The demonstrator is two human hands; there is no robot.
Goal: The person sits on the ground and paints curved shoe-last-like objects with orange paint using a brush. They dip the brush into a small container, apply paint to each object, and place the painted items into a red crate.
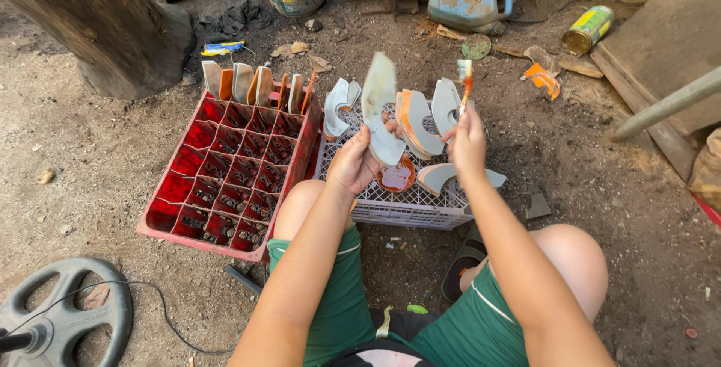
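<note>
1. Your left hand (353,163) has its fingers wrapped round a pale curved sole piece (379,111), held upright above the grey plastic crate (405,205).
2. Your right hand (467,141) pinches a small brush (465,81), bristle end up, just beside the sole piece's right edge but apart from it.
3. Right under your hands, a small bowl of reddish glue (396,175) sits on the grey crate top, hemmed in by more curved sole pieces (424,123).
4. To your left, the red divided crate (225,172) touches the grey crate's side; sole pieces lean along its far rim.
5. Open dirt ground (593,164) lies to your right, out to the wooden board (668,44).
6. A tree trunk (98,21) stands beyond the red crate's far left corner.
7. A grey wheel-shaped disc (64,318) lies at your near left, well apart.
</note>
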